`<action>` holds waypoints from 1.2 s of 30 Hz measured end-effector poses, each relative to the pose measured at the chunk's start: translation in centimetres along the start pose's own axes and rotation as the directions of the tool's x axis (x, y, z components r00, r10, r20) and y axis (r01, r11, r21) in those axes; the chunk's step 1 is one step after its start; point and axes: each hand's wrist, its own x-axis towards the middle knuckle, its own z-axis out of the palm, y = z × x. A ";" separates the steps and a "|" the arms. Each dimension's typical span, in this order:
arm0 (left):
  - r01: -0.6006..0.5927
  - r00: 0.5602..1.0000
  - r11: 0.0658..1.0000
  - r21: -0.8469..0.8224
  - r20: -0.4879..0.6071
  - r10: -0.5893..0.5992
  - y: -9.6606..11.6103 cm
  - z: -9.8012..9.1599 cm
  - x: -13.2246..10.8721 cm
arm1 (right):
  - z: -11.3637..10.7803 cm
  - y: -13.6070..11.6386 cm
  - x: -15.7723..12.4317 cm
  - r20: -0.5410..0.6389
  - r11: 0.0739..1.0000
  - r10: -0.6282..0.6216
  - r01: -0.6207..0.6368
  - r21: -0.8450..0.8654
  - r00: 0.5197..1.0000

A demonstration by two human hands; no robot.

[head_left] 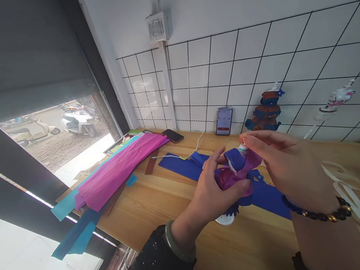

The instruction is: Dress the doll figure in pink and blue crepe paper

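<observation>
A small tiered paper craft (230,176) in purple and blue crepe paper stands upright between my hands, a white disc (226,220) at its foot. My left hand (208,190) is wrapped round its side, thumb across the front. At the top, the fingers of my right hand (282,159) pinch by the white tip (242,148) and a piece of purple paper; the exact grip is partly hidden. Behind and below the craft, a long blue paper strip (270,200) lies on the wooden table (151,209).
Pink-purple paper sheets (117,171) and teal strips (65,205) lie at the left. A phone (224,121) leans on the tiled wall; a dark phone (173,135) lies near a white cable (198,143). An orange-and-teal craft (264,114) stands behind. White looped scissors-like handles (352,198) are at right.
</observation>
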 end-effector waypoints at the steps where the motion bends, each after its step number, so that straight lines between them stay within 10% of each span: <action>1: 0.001 1.000 1.000 0.019 0.000 -0.001 0.1 -0.1 -0.1 | 0.0 -0.1 0.0 -0.007 1.000 0.008 -0.008 0.002 1.000; 25: 0.231 0.972 0.885 -0.404 0.143 -0.189 -0.8 -1.2 0.8 | 0.5 0.8 0.7 -0.086 0.999 0.018 -0.015 0.042 0.996; 36: -0.037 0.999 0.997 -0.067 -0.010 0.037 -0.2 -2.6 1.0 | 0.4 1.8 1.3 -0.092 0.997 -0.025 0.032 0.076 0.995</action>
